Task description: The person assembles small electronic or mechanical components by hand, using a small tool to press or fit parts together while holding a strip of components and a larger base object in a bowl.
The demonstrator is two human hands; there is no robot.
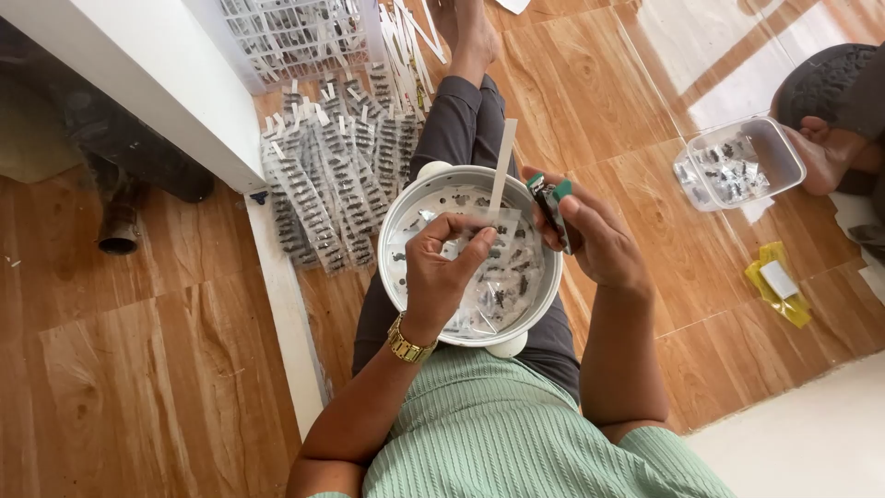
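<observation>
A round metal bowl (pixel 403 208) rests on my lap, holding clear plastic packets with small dark parts. My left hand (pixel 441 275), with a gold watch on the wrist, is over the bowl, fingers pinched on a small clear packet (pixel 454 247). My right hand (pixel 597 238) is at the bowl's right rim and grips a small dark green and black tool (pixel 551 205). A white paper strip (pixel 502 166) stands up from the bowl between my hands.
Rows of filled clear packets (pixel 332 175) lie on the wooden floor beyond the bowl, with a white basket (pixel 286 37) of more behind. A clear plastic box (pixel 737 161) and another person's foot (pixel 820 157) are at the right. A yellow packet (pixel 779 281) lies nearby.
</observation>
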